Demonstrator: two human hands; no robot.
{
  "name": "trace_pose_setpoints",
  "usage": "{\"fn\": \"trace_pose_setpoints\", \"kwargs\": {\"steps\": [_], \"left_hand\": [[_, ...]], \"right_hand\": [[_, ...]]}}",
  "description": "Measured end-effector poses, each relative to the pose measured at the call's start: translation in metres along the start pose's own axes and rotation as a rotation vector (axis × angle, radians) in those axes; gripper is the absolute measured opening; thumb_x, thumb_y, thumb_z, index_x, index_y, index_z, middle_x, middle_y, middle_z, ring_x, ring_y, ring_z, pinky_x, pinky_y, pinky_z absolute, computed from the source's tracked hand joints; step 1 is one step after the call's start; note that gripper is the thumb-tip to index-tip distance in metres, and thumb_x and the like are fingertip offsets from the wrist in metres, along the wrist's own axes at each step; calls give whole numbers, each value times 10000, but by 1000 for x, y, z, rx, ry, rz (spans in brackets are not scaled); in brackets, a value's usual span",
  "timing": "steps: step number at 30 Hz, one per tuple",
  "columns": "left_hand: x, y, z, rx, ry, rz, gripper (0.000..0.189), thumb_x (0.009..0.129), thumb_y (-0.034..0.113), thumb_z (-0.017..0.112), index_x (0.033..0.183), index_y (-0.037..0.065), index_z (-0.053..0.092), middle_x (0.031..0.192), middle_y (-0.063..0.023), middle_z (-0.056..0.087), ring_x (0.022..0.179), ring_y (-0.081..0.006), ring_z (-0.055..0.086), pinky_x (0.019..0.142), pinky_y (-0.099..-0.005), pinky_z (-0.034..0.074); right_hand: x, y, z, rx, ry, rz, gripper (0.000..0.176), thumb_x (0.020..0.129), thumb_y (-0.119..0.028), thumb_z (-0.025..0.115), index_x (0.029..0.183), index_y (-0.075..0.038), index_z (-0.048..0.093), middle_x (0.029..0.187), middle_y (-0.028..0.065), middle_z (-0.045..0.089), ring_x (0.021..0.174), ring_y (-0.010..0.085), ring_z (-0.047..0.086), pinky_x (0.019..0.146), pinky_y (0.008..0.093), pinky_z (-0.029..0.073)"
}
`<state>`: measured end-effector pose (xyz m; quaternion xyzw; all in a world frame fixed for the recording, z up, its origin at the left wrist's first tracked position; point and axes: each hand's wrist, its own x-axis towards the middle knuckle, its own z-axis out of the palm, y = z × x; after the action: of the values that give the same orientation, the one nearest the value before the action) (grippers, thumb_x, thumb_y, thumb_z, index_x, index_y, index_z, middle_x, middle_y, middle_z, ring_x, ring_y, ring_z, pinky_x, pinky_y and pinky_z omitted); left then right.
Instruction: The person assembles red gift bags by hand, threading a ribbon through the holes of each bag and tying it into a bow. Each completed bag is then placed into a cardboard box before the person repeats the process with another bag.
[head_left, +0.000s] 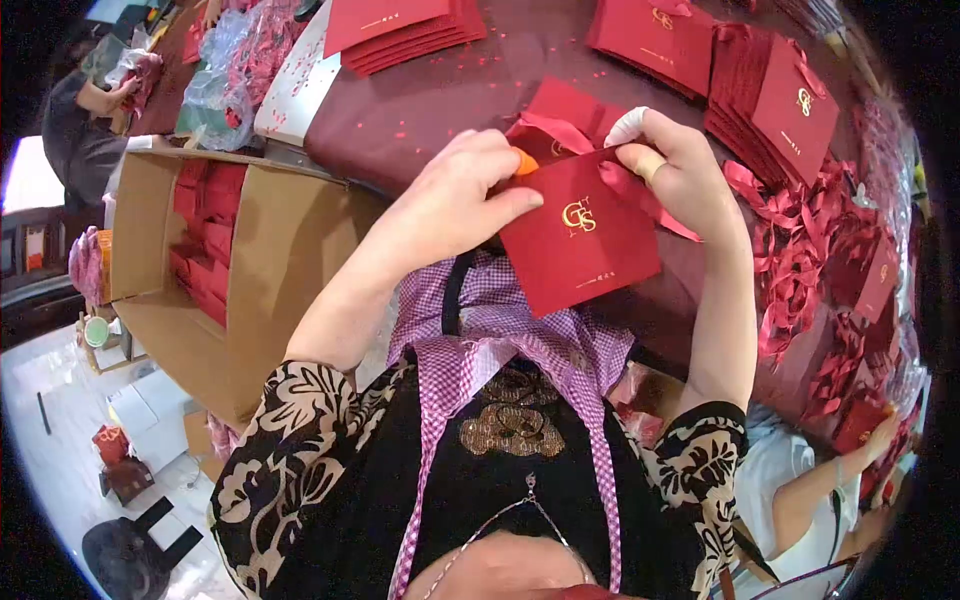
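A red paper gift bag [575, 245] with a gold logo hangs tilted between my hands, above the table's near edge. My left hand [465, 195], with an orange cover on one fingertip, is closed at its upper left edge. My right hand [675, 160] pinches the upper right corner, where a red ribbon [625, 185] loops. White and yellow covers wrap two of its fingers. What lies exactly under my fingertips is hidden. Behind this bag, another red bag [560, 100] lies on the table, partly covered.
Stacks of red bags [405, 25] [775, 105] stand on the dark red table [430, 120]. Loose ribbons [790, 270] pile up at right. An open cardboard box [285, 270] with red bags inside stands at left. Co-workers' arms [825, 490] [100, 98] show at both sides.
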<state>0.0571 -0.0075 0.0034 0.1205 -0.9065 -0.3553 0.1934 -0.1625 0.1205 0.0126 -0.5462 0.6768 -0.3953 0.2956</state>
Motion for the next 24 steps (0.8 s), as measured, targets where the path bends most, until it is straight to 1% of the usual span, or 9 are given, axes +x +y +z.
{"fn": "trace_pose_setpoints", "kwargs": {"steps": [4,7,8,10,11,14,17,21,24], "left_hand": [[1,-4,6,-24,-70,-140,159,774,76,687,866,-28,608,769,-109,552,688,-224,537,624,-333,439],[-3,-16,3,-67,-114,-288,176,808,92,685,930,-27,637,822,-94,608,728,-128,573,640,-273,455],[-3,-13,-1,-30,-128,-300,168,819,77,674,941,-33,639,826,-65,618,739,-106,567,656,-257,454],[-8,-25,5,-246,-62,-316,183,816,119,669,905,-37,631,732,-106,569,668,-176,552,604,-312,437],[-5,-16,-1,-230,-73,-337,174,823,103,663,911,-44,631,705,-71,557,652,-106,516,589,-282,427],[-5,-18,-5,-299,-113,-439,168,828,100,659,900,-49,628,675,-54,562,642,-84,500,581,-276,427],[-8,-32,1,-392,-66,-378,158,838,101,651,889,-47,627,658,-46,574,639,-72,493,577,-271,426],[-2,-19,1,-460,-10,-398,155,862,106,627,887,-47,621,675,-22,579,668,-63,495,582,-263,418],[4,-11,-2,-401,12,-408,146,873,94,601,907,-47,622,688,-15,571,679,-65,492,606,-255,417]], "right_hand": [[1,10,1,67,62,-171,160,879,-28,581,1033,-36,623,893,63,658,869,127,597,774,280,484],[-15,9,-24,315,188,77,204,881,-32,601,1083,-12,621,992,23,654,945,121,596,846,253,480],[-23,22,-34,210,217,-61,210,874,-42,616,1081,-8,628,991,28,655,938,110,597,821,247,486],[-44,27,-53,28,176,55,202,871,-44,620,1070,-11,635,986,25,656,933,101,598,818,250,488],[-55,28,-56,-30,164,119,208,862,-56,631,1064,-9,638,998,60,668,942,134,619,829,268,489],[-80,47,-45,-335,223,44,248,801,-95,677,1029,-13,625,990,142,643,969,315,602,863,370,475],[-89,55,-25,-530,307,-47,169,766,-78,676,907,-28,597,904,139,580,932,354,537,839,413,435],[-95,62,-20,-418,477,5,126,808,-41,653,926,-28,610,894,136,614,871,317,582,791,380,459],[-97,40,-22,-2,541,238,175,872,-22,617,1046,-28,634,832,22,623,745,96,543,705,241,435]]}}
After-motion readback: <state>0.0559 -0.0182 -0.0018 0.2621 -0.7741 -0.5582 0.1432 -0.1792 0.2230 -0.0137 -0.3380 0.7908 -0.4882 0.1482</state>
